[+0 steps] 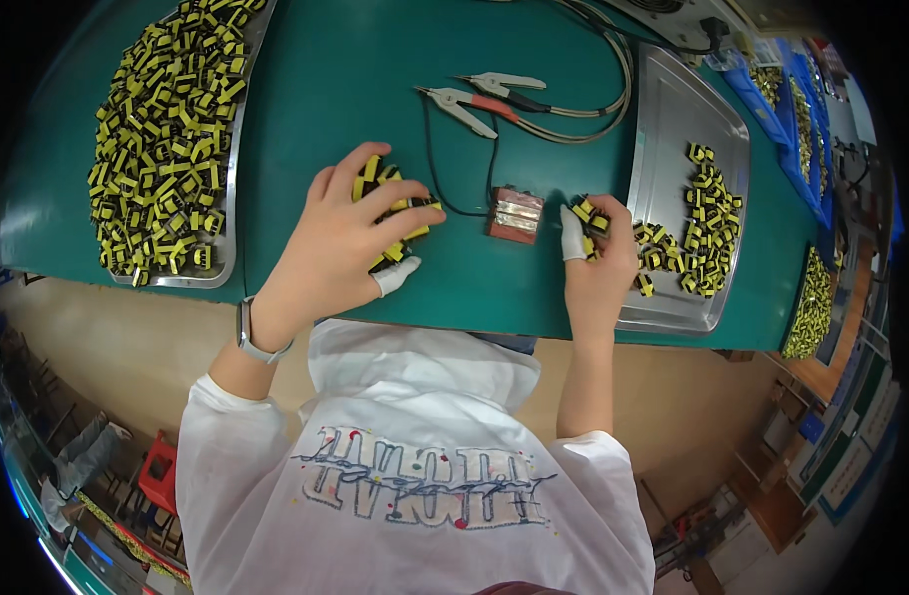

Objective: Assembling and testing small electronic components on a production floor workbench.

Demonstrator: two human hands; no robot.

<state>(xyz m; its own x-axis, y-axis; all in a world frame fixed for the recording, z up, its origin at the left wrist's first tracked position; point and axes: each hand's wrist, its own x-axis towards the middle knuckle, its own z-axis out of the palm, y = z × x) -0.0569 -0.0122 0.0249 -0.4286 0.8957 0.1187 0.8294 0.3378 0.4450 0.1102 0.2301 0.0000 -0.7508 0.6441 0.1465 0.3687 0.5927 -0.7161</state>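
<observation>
My left hand (pixel 331 238), with a white finger cot on the thumb, is curled round a cluster of small yellow-and-black transformers (pixel 377 171) above the green table. Its fingers partly cover the cluster. In my right hand (pixel 605 278) a few of the same transformers (pixel 590 215) are pinched between a cot-covered thumb and the fingers. Between the hands lies a reddish-brown block (pixel 517 214) with shiny metal strips on top; a dark wire runs from it to the test clips (pixel 466 107).
At the left stands a metal tray (pixel 238 164) heaped with transformers. Another metal tray (pixel 663 129), right of my right hand, holds a looser group. Cables (pixel 621 94) loop behind the clips. Blue bins (pixel 755 104) and a metal-cased device (pixel 663 22) sit at the far right.
</observation>
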